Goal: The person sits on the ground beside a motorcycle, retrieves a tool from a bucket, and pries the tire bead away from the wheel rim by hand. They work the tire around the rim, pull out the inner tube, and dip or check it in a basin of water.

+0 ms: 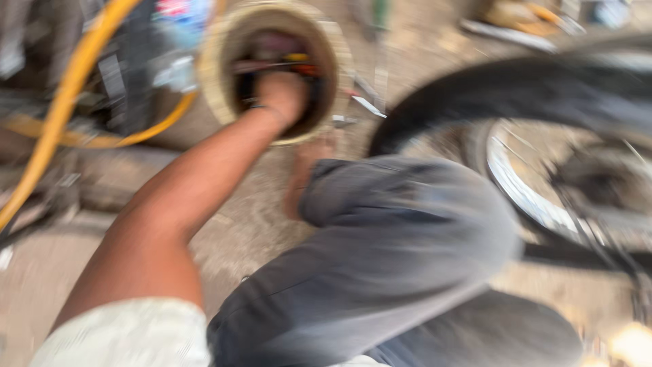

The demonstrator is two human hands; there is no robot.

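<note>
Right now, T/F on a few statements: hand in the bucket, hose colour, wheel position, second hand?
1. A hand reaches into the round bucket. True.
2. The hose at the left is blue. False: it is yellow.
3. A wheel with a black tyre and a shiny rim stands at the right. True.
4. The bucket holds nothing. False: there are blurred things in it, some red and yellow; what they are cannot be told.
5. Both hands are in the bucket. False: only one hand shows, and the other is out of view.
6. The person's bent knee in grey trousers is in the middle of the picture. True.
</note>
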